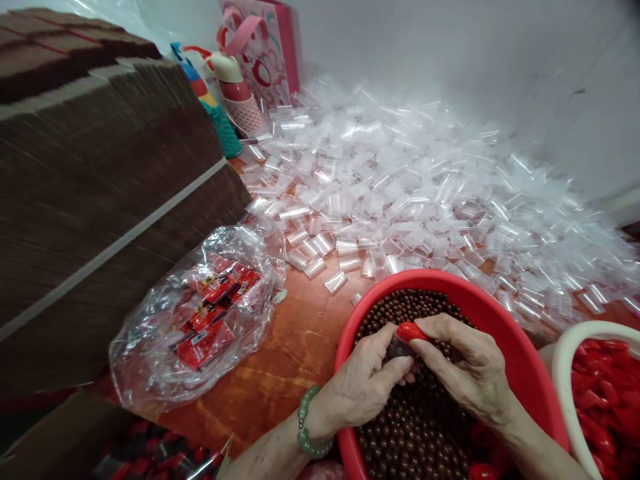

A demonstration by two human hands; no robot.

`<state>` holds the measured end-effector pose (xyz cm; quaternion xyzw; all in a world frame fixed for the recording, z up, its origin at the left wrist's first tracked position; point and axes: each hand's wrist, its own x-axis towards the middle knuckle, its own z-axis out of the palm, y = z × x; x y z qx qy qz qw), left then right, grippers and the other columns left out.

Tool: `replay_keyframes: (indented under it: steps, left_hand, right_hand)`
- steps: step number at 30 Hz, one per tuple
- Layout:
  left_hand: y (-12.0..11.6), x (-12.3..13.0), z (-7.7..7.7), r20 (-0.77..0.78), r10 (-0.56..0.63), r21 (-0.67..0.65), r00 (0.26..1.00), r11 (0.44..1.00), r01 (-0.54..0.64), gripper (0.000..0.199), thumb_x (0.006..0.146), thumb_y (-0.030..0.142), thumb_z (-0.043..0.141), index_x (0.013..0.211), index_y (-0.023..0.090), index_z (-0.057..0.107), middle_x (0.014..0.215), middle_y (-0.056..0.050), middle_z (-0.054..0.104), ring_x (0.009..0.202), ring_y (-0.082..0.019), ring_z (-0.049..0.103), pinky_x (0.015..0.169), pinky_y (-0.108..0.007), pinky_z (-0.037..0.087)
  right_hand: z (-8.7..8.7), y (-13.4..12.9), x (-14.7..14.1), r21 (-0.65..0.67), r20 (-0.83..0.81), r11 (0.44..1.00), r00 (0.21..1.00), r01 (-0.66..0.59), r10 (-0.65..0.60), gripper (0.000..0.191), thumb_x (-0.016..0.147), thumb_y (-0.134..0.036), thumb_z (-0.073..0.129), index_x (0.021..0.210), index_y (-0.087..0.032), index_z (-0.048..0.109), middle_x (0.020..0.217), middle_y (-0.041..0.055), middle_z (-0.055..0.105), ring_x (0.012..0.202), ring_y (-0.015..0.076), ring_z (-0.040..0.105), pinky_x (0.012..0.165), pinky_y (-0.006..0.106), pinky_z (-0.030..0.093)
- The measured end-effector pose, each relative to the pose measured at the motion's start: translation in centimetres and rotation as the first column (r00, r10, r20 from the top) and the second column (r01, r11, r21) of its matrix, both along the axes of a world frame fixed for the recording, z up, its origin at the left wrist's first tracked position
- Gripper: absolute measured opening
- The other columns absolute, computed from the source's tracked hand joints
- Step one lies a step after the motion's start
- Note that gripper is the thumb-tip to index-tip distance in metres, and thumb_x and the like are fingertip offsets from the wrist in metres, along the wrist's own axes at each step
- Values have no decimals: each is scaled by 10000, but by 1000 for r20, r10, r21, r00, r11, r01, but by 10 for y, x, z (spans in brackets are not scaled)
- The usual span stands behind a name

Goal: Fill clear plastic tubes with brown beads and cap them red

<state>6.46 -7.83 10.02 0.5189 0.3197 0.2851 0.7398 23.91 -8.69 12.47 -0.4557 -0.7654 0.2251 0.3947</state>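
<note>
Both hands, left hand (363, 383) and right hand (467, 370), pinch one small red plastic piece (410, 331) over the round red plastic basin (520, 360) of brown beads (415, 427), apparently mid-assembly; next likely needs another bead.

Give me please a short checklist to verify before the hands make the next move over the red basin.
1. Red piece pinched between left hand and right hand: ok.
2. Both hands above the red basin: ok.
3. Brown balls in the basin: ok, plenty.
4. Red pieces in the white tub at the right: ok.
5. Clear bags pile behind the basin: ok.
6. Whether the red piece is fully closed: cannot tell.
</note>
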Motion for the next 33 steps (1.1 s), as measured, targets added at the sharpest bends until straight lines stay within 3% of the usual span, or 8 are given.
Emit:
replay_keyframes:
  steps: [3,7,11,15,22,33]
  left_hand:
    - [0,-2,-1,17,17,-8,1000,1000,-17,172,916,291,511,1004,148,547,858,-35,571,763,-149,539,723,-282,473]
    - [0,-2,-2,-8,20,-52,1000,998,-20,208,913,293,520,1051,143,560,888,-41,589,806,-167,555,751,-301,478]
    - [2,1,-6,67,59,-58,996,997,-55,273,908,244,529,1163,154,568,1078,-71,628,1034,-214,571,969,-367,447]
    - [2,2,-9,102,85,-27,991,996,-82,362,907,190,525,1268,180,555,1246,-73,611,1166,-224,537,1068,-376,383]
    - [1,2,-9,100,93,-46,991,995,-89,347,906,196,531,1248,154,574,1159,-75,649,1054,-214,579,974,-357,448]
    - [1,2,-9,116,96,-79,989,993,-87,294,915,269,536,1163,125,603,1079,-85,666,976,-212,600,932,-379,469]
  right_hand:
    - [0,-2,4,60,171,996,984,-66,55,240,914,-223,623,1146,-177,581,961,60,716,845,160,685,758,261,562]
    - [-4,-6,4,155,499,983,867,-98,8,661,848,-532,644,1283,-62,480,1142,203,672,1061,307,643,886,432,548]
    - [-9,-6,-3,250,672,963,734,-99,-99,592,893,-423,553,1293,3,459,1139,246,647,1015,339,627,840,482,537]
    - [-14,-2,-8,264,681,957,725,-117,-100,584,843,-265,514,1336,28,409,1107,231,636,982,308,608,824,448,529]
    - [-24,0,-12,306,554,946,828,-109,-84,601,804,-255,524,1327,9,392,1013,198,626,891,277,594,759,402,539]
    - [-24,-3,-12,284,603,953,792,-107,-91,689,804,-261,523,1416,-39,298,934,152,629,798,275,601,698,399,547]
